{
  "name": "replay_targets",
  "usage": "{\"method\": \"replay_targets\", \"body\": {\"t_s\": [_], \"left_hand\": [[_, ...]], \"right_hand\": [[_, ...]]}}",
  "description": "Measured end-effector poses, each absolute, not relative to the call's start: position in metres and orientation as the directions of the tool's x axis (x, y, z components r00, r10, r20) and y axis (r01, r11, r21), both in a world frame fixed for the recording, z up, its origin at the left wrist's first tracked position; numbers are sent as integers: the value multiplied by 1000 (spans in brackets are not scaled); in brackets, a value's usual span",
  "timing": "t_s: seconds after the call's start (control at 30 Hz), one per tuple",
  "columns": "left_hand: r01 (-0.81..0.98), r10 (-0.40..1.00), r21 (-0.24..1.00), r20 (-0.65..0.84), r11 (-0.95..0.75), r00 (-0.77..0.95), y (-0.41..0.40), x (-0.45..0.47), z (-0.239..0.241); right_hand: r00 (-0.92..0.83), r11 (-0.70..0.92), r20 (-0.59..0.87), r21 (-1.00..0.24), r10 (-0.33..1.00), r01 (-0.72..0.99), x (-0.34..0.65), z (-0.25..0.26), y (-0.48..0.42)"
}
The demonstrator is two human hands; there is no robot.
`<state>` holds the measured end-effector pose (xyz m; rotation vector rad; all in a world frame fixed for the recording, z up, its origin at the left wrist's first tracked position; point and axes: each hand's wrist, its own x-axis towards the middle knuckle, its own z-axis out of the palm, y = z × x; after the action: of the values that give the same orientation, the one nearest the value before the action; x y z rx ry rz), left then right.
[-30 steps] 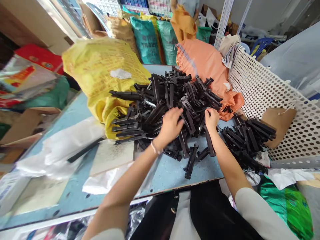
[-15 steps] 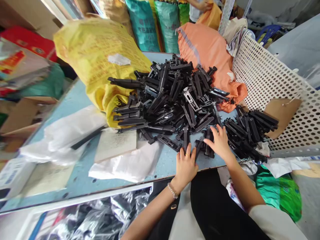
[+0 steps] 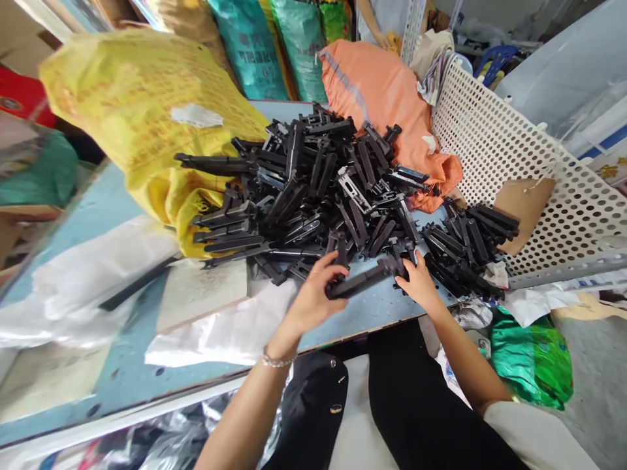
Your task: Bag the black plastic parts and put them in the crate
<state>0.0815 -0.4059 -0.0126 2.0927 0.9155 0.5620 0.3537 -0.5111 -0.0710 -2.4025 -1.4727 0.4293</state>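
Note:
My left hand [image 3: 312,294] is closed on one end of a long black part [image 3: 365,279], which slants up to the right and is blurred by motion. My right hand [image 3: 420,284] has its fingers curled around small upright black parts [image 3: 400,266] near the table's front edge; the held part's far end reaches them. Just beyond both hands lies a big heap of similar narrow black parts [image 3: 294,202], some with slotted metal-looking frames. To the right of my right hand is a smaller pile of these black parts [image 3: 460,245].
A yellow sack [image 3: 147,111] and an orange sack [image 3: 377,91] flank the heap on the blue table [image 3: 362,313]. At right stands a white perforated basket [image 3: 509,143] with brown cardboard [image 3: 526,212]. White bags [image 3: 230,326] and a flat board [image 3: 200,290] lie left. Behind, a person's arm [image 3: 372,23] shows.
My left hand has lifted a long black part and swung it towards my right hand. My right hand has closed in on the upright parts. The view has shifted rightward.

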Motion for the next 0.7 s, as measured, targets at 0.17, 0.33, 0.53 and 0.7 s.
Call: {"method": "replay_targets", "body": {"t_s": [0.17,0.33,0.53,0.7], "left_hand": [[547,849,651,374,-527,373,-307,90,26],[751,945,579,260,-317,198,-186,115,30],[777,948,545,208,-316,240,-150,111,10],[791,924,478,228,-381,307,-182,100,-1]], "right_hand": [[416,-348,17,-517,909,782,358,-86,-510],[395,-297,-26,-704,918,645,367,-82,-526],[247,-140,10,-800,969,584,380,-24,-511],[242,74,494,-538,835,840,417,39,-376]]}}
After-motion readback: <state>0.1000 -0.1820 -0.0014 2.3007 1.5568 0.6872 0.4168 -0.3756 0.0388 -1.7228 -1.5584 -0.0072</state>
